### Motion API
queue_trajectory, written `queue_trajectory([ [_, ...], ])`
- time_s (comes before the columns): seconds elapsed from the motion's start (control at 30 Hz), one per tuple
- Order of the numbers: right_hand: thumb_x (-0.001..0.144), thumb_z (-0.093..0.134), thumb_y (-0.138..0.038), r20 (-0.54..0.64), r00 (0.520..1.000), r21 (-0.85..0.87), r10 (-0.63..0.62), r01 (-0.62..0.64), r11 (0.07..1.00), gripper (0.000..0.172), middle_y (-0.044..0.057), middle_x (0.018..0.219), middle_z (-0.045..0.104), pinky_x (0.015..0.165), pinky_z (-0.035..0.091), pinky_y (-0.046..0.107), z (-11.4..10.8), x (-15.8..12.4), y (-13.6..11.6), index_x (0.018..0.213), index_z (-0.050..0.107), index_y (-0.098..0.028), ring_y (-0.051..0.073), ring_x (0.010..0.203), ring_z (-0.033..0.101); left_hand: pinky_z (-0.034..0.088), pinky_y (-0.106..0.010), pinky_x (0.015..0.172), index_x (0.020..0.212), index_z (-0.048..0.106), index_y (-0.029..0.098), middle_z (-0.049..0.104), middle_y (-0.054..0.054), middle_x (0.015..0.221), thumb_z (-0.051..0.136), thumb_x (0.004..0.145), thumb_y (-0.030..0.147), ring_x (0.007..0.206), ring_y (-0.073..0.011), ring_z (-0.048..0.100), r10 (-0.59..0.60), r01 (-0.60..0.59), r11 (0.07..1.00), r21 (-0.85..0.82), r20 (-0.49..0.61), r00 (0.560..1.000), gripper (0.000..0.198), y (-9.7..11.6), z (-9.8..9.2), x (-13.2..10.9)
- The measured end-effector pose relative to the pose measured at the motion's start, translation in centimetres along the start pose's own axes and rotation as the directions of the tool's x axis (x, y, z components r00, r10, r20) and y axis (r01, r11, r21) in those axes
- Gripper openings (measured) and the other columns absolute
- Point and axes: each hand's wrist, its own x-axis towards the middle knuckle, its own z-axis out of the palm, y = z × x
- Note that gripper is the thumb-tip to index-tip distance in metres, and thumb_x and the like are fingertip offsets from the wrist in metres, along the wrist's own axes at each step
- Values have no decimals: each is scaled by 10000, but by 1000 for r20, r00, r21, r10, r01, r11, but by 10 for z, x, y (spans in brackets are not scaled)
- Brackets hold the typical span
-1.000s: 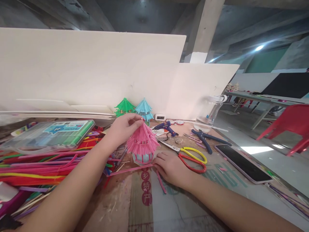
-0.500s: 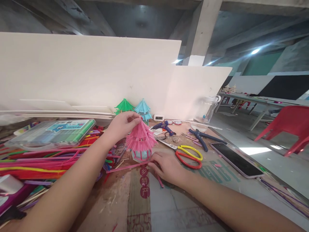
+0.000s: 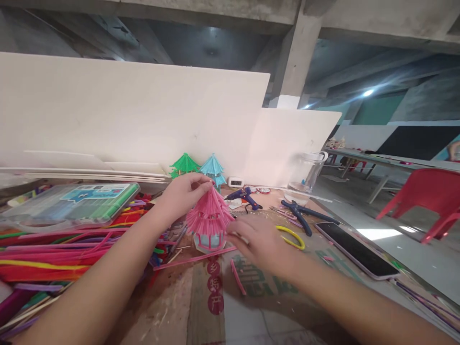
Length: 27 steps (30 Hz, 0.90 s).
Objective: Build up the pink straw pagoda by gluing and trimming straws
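A small pink pagoda model (image 3: 209, 218) with a two-tiered roof of fuzzy pipe cleaners stands upright on the table, pale blue walls and pink posts beneath. My left hand (image 3: 185, 194) pinches its peak between thumb and fingers. At the right edge of the lower roof is my right hand (image 3: 257, 239), slightly blurred, its fingers drawn together; whatever they grip is hidden. A long pink pipe cleaner (image 3: 194, 261) lies in front of the base, and a short pink piece (image 3: 237, 277) lies below my right hand. Scissors with a yellow handle loop (image 3: 292, 237) are partly covered by that hand.
Green (image 3: 185, 164) and light blue pagoda models (image 3: 212, 165) stand behind. A glue gun (image 3: 245, 196), pliers (image 3: 300, 213), a phone (image 3: 355, 249) and a clear jug (image 3: 307, 175) are at right. Loose pipe cleaners (image 3: 53, 254) and a plastic case (image 3: 72, 206) crowd the left.
My right hand has risen from the pagoda's base to the lower roof edge, now covering more of the scissors. My left hand stays at the peak. The whole view has shifted slightly.
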Motion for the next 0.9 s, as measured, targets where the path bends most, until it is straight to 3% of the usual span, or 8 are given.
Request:
queue_trajectory([
  [0.07,950,413,-233,1,996,-67,-86,85,994,164,47,749,617,630,377,277,-12,18,9,898,558,-178,164,738,570,463,-298,781,896,685,205,710,-33,956,460,823,459,875,-210,622,2,-2,1000,3,-10,1000,347,0,1,0],
  [0.13,940,453,-318,125,982,-104,-140,153,983,176,63,836,630,666,398,300,-20,34,16,936,557,-176,187,797,575,462,-292,774,885,686,203,709,-33,948,461,824,452,863,-207,620,12,-12,1000,3,-15,1000,342,0,1,0],
  [0.27,883,545,-391,276,955,-143,-107,151,978,250,83,941,622,707,422,334,-22,44,21,977,542,-160,220,865,558,458,-285,761,879,691,198,704,-30,934,468,824,428,843,-201,618,28,-28,1000,14,-10,1000,324,-1,1,0],
  [0.47,908,512,-347,253,963,-202,-93,146,968,210,93,919,612,733,407,357,-17,33,23,969,548,-150,236,890,543,456,-278,735,898,694,194,707,-28,898,478,825,402,805,-196,619,15,-15,999,30,-13,1000,309,2,1,0],
  [0.67,936,458,-334,179,980,-212,-82,120,970,210,77,846,612,680,380,333,-9,25,27,930,560,-151,214,797,527,457,-280,711,878,696,200,712,-24,881,480,819,406,789,-200,622,13,-13,1000,27,-11,1000,303,3,2,1],
  [0.9,928,482,-324,111,985,-230,-133,156,961,213,71,818,623,664,369,321,-4,25,24,922,585,-138,206,780,526,459,-277,733,892,691,193,712,-30,909,470,824,422,821,-198,620,17,-17,999,39,4,1000,325,4,0,1],
])
